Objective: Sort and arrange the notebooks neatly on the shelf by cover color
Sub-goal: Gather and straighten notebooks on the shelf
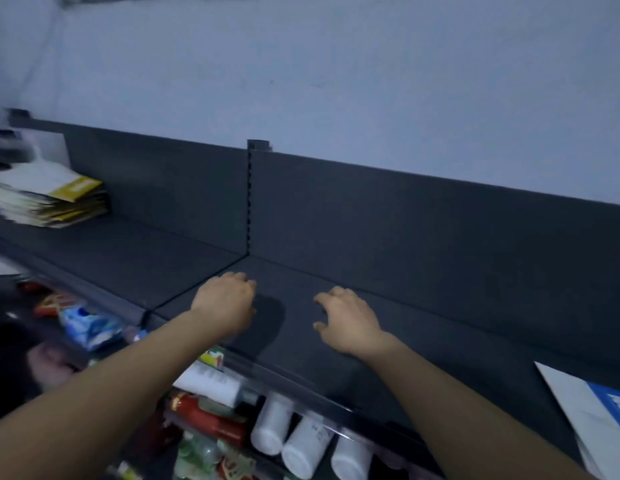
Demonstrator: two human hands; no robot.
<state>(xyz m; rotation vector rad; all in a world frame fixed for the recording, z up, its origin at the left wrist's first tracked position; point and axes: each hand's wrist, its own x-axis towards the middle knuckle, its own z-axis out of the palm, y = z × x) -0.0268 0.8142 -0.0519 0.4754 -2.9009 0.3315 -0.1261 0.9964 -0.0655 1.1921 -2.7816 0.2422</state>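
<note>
Below your arms: white plastic bottles (303, 441) lie on the lower tier, not your business.
Near right: a white-and-blue notebook (578, 403) lies flat on the dark grey metal shelf (440, 327), and only its corner shows.
Key relation: it sits to the right of your right hand (350, 320), well apart; that hand is the nearer one.
Right fingers: spread and loosely bent, gripping nothing, over bare shelf.
Left hand (225, 303): fingers curled under, with nothing in them that you can see.
Far left: a flat stack of yellow-edged notebooks (55, 202), well apart from your left hand.
Likely call: reach right for the blue one.
</note>
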